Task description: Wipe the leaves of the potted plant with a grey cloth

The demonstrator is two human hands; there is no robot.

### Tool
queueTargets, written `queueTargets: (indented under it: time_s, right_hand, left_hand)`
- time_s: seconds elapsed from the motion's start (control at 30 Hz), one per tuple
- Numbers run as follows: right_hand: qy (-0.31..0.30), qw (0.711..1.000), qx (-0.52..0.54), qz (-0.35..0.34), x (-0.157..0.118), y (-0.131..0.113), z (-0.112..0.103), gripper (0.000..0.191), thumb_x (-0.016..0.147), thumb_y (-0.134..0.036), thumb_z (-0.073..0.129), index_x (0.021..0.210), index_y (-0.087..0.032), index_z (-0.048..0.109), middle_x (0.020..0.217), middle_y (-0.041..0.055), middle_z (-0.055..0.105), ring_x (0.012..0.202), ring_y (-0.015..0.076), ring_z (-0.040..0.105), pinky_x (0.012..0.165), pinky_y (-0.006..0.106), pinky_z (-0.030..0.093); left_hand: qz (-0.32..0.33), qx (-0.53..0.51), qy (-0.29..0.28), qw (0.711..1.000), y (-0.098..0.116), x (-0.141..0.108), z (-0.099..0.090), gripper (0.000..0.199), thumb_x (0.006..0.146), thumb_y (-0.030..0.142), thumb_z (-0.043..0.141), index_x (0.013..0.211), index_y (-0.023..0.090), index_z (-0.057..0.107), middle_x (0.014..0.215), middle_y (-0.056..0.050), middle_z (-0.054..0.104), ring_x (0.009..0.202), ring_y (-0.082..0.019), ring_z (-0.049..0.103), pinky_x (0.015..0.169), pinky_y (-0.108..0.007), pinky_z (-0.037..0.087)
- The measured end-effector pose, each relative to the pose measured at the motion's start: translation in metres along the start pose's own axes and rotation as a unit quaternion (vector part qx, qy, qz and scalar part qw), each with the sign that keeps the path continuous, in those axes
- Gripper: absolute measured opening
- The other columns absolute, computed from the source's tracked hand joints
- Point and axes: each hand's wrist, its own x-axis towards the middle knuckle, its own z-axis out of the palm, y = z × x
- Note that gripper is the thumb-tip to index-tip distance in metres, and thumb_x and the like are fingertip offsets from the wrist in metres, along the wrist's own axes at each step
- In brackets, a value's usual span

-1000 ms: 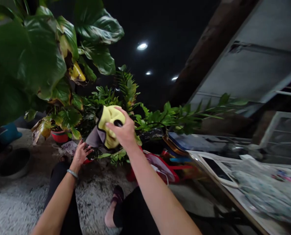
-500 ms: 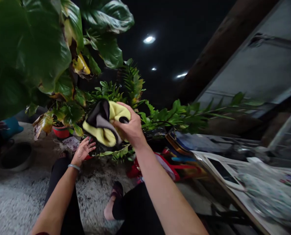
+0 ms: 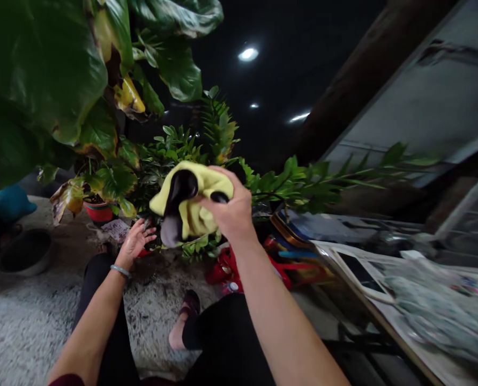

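Note:
A crumpled yellow, black and grey cloth (image 3: 194, 206) hangs in the air in front of the potted plants. My right hand (image 3: 233, 209) pinches its right side between thumb and fingers. To the left and lower, my left hand (image 3: 136, 238) is held palm up with its fingers spread and nothing in it, apart from the cloth. A bracelet (image 3: 120, 271) circles my left wrist.
Large-leaved plants (image 3: 38, 69) fill the upper left, with a red pot (image 3: 99, 212) below them. A grey basin (image 3: 25, 254) stands on the floor at left. Red items (image 3: 225, 268) lie behind my right forearm. At right, a table holds a white-framed tablet (image 3: 361, 273) and plastic bags (image 3: 435, 300).
My right hand has moved slightly right with the cloth, which has turned and folded differently, showing more yellow. My left hand is nearly where it was, still spread.

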Motion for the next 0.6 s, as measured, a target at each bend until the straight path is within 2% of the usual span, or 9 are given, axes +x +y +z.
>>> queueTargets:
  time_s: [0.03,0.1,0.2,0.27,0.3,0.37,0.47,0.53,0.6]
  right_hand:
    - [0.043,0.999,-0.008,-0.006,0.012,0.008,0.002,0.064,0.06,-0.029,0.08,0.122,-0.022,0.068,0.107,0.0041,0.073,0.09,0.0218,0.067,0.083,0.035,0.057]
    - [0.066,0.997,-0.021,0.039,0.018,0.032,0.012,0.066,0.059,-0.031,0.08,0.122,-0.02,0.066,0.106,0.0054,0.074,0.093,0.0238,0.068,0.088,0.039,0.056]
    - [0.01,0.985,-0.041,0.166,-0.02,0.068,0.028,0.063,0.057,-0.034,0.08,0.117,-0.017,0.067,0.096,0.0056,0.075,0.088,0.0257,0.069,0.084,0.042,0.058]
    - [-0.028,0.976,-0.041,0.214,-0.054,0.074,0.031,0.06,0.057,-0.034,0.08,0.114,-0.017,0.068,0.093,0.0051,0.075,0.084,0.0254,0.07,0.08,0.042,0.059]
    - [-0.044,0.974,-0.036,0.218,-0.067,0.07,0.028,0.059,0.058,-0.034,0.081,0.113,-0.018,0.069,0.093,0.0048,0.076,0.083,0.0249,0.07,0.079,0.041,0.059]
    - [-0.063,0.98,-0.021,0.187,-0.075,0.048,0.019,0.057,0.06,-0.034,0.082,0.114,-0.02,0.069,0.096,0.0047,0.076,0.083,0.0238,0.07,0.079,0.039,0.06]
    - [-0.017,0.998,0.005,0.068,-0.044,0.005,0.009,0.06,0.064,-0.034,0.083,0.121,-0.022,0.067,0.109,0.0058,0.075,0.093,0.0239,0.071,0.085,0.037,0.059]
    - [0.037,0.998,0.044,0.001,-0.012,-0.008,0.015,0.066,0.068,-0.035,0.082,0.13,-0.023,0.062,0.119,0.0064,0.072,0.102,0.0238,0.069,0.091,0.036,0.058]
    - [0.028,0.996,0.088,-0.009,0.009,-0.002,0.035,0.07,0.07,-0.035,0.08,0.135,-0.024,0.058,0.123,0.0058,0.07,0.105,0.0226,0.069,0.091,0.035,0.058]
  left_hand:
    - [0.006,0.003,-0.006,1.0,0.001,0.001,0.003,0.038,0.075,0.024,0.083,0.107,0.022,0.063,0.095,-0.002,0.074,0.093,-0.024,0.072,0.088,-0.042,0.056]
    - [0.014,0.014,-0.007,1.0,0.002,0.002,0.007,0.036,0.074,0.025,0.085,0.102,0.022,0.063,0.09,-0.001,0.073,0.091,-0.024,0.073,0.086,-0.042,0.056]
    - [0.023,0.041,0.015,0.999,0.0,0.002,0.009,0.04,0.071,0.026,0.087,0.105,0.021,0.066,0.094,-0.002,0.074,0.085,-0.021,0.072,0.083,-0.039,0.057]
    - [0.025,0.067,0.033,0.997,-0.002,0.003,0.008,0.046,0.067,0.025,0.089,0.108,0.02,0.069,0.098,-0.003,0.076,0.083,-0.019,0.071,0.078,-0.034,0.056]
    - [0.023,0.078,0.041,0.996,-0.002,0.003,0.008,0.048,0.065,0.025,0.09,0.108,0.019,0.071,0.097,-0.004,0.077,0.082,-0.019,0.071,0.076,-0.033,0.056]
    - [0.011,0.093,0.054,0.994,-0.003,0.003,0.007,0.048,0.061,0.024,0.092,0.105,0.018,0.074,0.089,-0.004,0.077,0.077,-0.019,0.07,0.073,-0.031,0.055]
    - [0.013,0.096,0.05,0.994,-0.004,0.004,0.007,0.045,0.058,0.023,0.093,0.099,0.017,0.076,0.086,-0.005,0.077,0.077,-0.02,0.07,0.076,-0.033,0.055]
    - [0.018,0.099,0.034,0.994,-0.006,0.004,0.006,0.042,0.06,0.022,0.092,0.098,0.017,0.076,0.088,-0.006,0.077,0.082,-0.021,0.071,0.08,-0.033,0.056]
    - [0.018,0.096,0.022,0.995,-0.011,0.006,0.005,0.042,0.062,0.02,0.09,0.102,0.017,0.076,0.088,-0.007,0.076,0.085,-0.023,0.071,0.082,-0.035,0.056]
